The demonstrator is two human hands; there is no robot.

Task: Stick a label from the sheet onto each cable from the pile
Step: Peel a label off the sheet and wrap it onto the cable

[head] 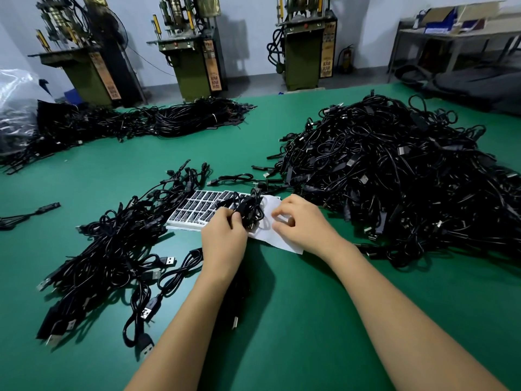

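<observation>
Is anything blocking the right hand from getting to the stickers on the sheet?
Yes. The cable gripped by the left hand lies across the label sheet, between the right hand and the remaining black labels. The right hand rests on the bare white part of the sheet.

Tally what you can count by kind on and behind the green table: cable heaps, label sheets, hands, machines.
Cable heaps: 3, the big pile at right, the near-left heap, the far-left heap
Label sheets: 1, the label sheet
Hands: 2, the left hand gripping a cable, the right hand
Machines: 3, one being this machine
Total: 9
</observation>
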